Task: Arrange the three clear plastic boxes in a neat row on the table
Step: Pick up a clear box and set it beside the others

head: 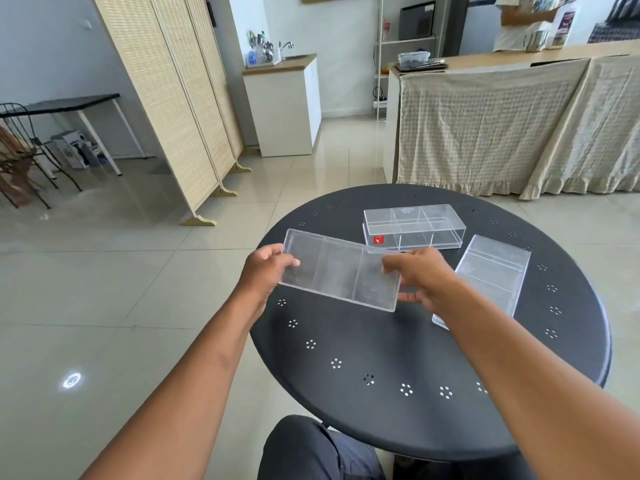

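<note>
Head view looks down on a round black perforated metal counter (398,358) with three clear plastic boxes. Both bare hands hold one clear rectangular three-compartment plastic box (341,270) in the air above the counter's left edge, tilted so its broad face turns toward the camera. Left hand (265,271) closes its grip on the box's left short end, thumb on the near face. Right hand (420,277) pinches the right short end, thumb on the near face and fingers behind. A second clear divided box with a red sticker (414,226) sits flat on the far side of the counter, apart from the held one. A third clear box (491,271) lies on the right side, partly hidden by the right forearm.
</note>
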`<control>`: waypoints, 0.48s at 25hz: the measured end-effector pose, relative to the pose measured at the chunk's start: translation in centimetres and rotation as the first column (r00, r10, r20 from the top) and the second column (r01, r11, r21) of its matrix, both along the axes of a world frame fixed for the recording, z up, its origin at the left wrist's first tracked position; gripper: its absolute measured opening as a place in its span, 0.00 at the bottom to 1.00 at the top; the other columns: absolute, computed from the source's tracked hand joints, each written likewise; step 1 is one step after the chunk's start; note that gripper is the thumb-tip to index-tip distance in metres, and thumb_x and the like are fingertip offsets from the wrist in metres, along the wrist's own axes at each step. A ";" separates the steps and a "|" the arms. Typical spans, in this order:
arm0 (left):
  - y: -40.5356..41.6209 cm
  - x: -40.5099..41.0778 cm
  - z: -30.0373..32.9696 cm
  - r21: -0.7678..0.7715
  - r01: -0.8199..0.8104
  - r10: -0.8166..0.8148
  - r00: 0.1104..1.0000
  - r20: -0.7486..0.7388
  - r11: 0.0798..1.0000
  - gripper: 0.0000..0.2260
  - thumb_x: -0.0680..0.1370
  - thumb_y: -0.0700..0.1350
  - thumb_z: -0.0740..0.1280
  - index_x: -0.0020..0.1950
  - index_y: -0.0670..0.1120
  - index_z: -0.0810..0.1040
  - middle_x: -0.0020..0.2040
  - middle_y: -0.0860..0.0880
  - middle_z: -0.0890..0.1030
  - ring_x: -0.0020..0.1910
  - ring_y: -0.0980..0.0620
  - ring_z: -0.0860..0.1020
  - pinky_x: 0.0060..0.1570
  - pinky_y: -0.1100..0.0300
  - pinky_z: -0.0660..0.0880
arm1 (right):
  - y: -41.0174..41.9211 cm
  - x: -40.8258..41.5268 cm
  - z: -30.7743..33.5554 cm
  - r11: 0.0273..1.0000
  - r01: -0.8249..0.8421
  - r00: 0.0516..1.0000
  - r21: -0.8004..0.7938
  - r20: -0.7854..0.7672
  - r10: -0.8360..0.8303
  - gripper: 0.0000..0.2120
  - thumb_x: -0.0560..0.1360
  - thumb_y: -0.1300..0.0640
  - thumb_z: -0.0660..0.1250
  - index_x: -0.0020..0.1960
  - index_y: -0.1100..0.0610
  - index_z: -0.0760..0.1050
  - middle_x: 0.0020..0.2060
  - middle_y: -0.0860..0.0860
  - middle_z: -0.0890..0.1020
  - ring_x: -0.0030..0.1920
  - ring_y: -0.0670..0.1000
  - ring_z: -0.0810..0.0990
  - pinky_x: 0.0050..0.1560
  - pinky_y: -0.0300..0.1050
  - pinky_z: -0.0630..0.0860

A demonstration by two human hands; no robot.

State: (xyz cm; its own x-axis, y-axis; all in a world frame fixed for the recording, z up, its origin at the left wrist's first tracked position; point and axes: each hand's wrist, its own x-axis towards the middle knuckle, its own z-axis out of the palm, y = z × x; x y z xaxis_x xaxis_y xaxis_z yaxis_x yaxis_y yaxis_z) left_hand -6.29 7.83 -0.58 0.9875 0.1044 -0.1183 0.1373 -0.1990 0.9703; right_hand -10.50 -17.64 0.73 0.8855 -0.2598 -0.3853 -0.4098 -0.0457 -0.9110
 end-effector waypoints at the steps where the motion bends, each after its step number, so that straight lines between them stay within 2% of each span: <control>1: 0.1 -0.1 0.8 0.010 0.032 -0.032 0.999 0.029 0.999 0.09 0.66 0.40 0.71 0.45 0.46 0.82 0.42 0.49 0.81 0.42 0.50 0.78 0.46 0.56 0.74 | -0.4 0.1 0.5 1.000 -0.006 0.999 -0.011 0.054 0.007 0.08 0.68 0.67 0.72 0.46 0.60 0.79 0.43 0.55 0.82 0.44 0.53 0.79 0.56 0.59 0.81; 2: 0.2 -0.2 1.4 0.038 0.051 -0.053 0.997 0.062 0.998 0.09 0.66 0.38 0.71 0.44 0.47 0.84 0.41 0.50 0.82 0.42 0.51 0.78 0.47 0.57 0.74 | -0.7 0.0 0.9 0.999 -0.018 0.995 -0.031 0.096 0.021 0.10 0.65 0.67 0.74 0.46 0.60 0.80 0.42 0.56 0.83 0.45 0.53 0.79 0.57 0.59 0.82; 3: 0.2 -0.2 1.7 0.080 0.055 -0.062 0.994 0.088 0.995 0.11 0.65 0.38 0.71 0.45 0.48 0.85 0.41 0.50 0.82 0.42 0.51 0.78 0.47 0.57 0.75 | -1.1 0.1 1.0 0.999 -0.018 0.991 -0.048 0.134 0.025 0.18 0.60 0.65 0.75 0.49 0.60 0.81 0.45 0.58 0.84 0.45 0.53 0.80 0.59 0.61 0.83; 5: 0.2 -0.1 1.4 0.140 0.059 -0.075 0.991 0.109 0.988 0.21 0.67 0.38 0.72 0.59 0.49 0.85 0.46 0.51 0.84 0.44 0.52 0.79 0.50 0.54 0.79 | -1.7 0.2 0.5 0.995 -0.004 0.983 -0.095 0.182 0.021 0.36 0.51 0.62 0.77 0.60 0.57 0.81 0.55 0.62 0.85 0.47 0.55 0.83 0.60 0.64 0.83; 7: -0.1 -0.5 0.5 0.107 0.082 -0.092 0.991 0.101 0.991 0.30 0.71 0.36 0.74 0.71 0.52 0.78 0.52 0.54 0.85 0.49 0.52 0.82 0.54 0.50 0.81 | -2.0 -0.3 -0.5 0.987 0.018 0.977 -0.157 0.211 0.015 0.38 0.57 0.64 0.78 0.66 0.50 0.80 0.57 0.59 0.83 0.48 0.54 0.84 0.58 0.63 0.84; 8: -0.2 -0.8 -0.1 0.079 0.103 -0.110 0.990 0.092 0.992 0.31 0.72 0.35 0.74 0.74 0.52 0.75 0.53 0.53 0.85 0.51 0.51 0.83 0.55 0.49 0.81 | -1.9 -0.6 -0.7 0.982 0.036 0.977 -0.183 0.214 0.004 0.37 0.59 0.64 0.77 0.68 0.48 0.79 0.56 0.58 0.84 0.46 0.54 0.84 0.56 0.61 0.85; 10: -0.7 -1.3 -0.9 -0.001 0.120 -0.119 0.992 0.045 0.993 0.31 0.70 0.35 0.74 0.72 0.53 0.76 0.52 0.51 0.86 0.50 0.49 0.83 0.58 0.48 0.81 | -1.6 -1.1 -1.1 0.976 0.049 0.974 -0.214 0.226 0.001 0.38 0.60 0.60 0.73 0.70 0.46 0.76 0.55 0.58 0.85 0.41 0.53 0.83 0.48 0.52 0.84; 12: -0.9 -1.5 -1.3 -0.104 0.094 -0.096 0.995 -0.015 0.990 0.26 0.68 0.41 0.69 0.66 0.50 0.80 0.51 0.47 0.85 0.50 0.47 0.82 0.58 0.49 0.80 | -0.8 -1.3 -1.1 0.973 0.036 0.975 -0.227 0.221 0.015 0.35 0.61 0.54 0.71 0.69 0.48 0.74 0.54 0.55 0.85 0.41 0.52 0.80 0.43 0.47 0.77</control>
